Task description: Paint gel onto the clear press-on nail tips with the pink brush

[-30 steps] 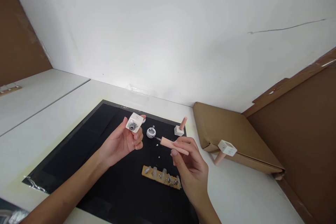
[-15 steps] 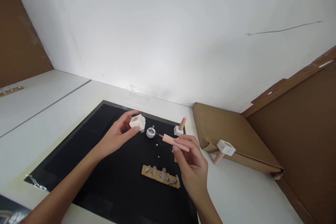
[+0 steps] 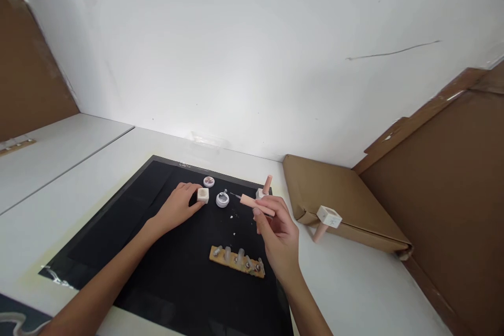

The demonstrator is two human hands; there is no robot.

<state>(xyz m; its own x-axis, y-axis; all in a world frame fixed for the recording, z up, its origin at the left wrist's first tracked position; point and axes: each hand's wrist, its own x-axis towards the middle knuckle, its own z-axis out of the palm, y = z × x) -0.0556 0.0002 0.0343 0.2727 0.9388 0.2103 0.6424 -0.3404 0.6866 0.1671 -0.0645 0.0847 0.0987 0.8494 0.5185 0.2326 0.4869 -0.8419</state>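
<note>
My left hand [image 3: 181,205] holds a small white square bottle [image 3: 203,195] between thumb and fingers, low at the black mat [image 3: 165,273]. Right of it sits a small round white jar [image 3: 222,199] with grey contents and a small metallic piece at its rim. In my right hand [image 3: 277,228] is a pink-handled brush [image 3: 252,202], its thin tip pointing left toward the jar. Behind the bottle lies a round patterned lid [image 3: 208,181]. Nearer me, a yellowish strip [image 3: 237,262] carries several clear nail tips.
A white bottle with a pink cap [image 3: 267,185] stands behind my right hand. Another such bottle [image 3: 329,217] leans against a flat cardboard box [image 3: 346,199] at the right. White crumbs dot the mat. Another strip [image 3: 18,147] lies far left.
My left hand has lowered the white bottle toward the mat, and the round lid now shows behind it. The brush tip has moved up, away from the jar's contents.
</note>
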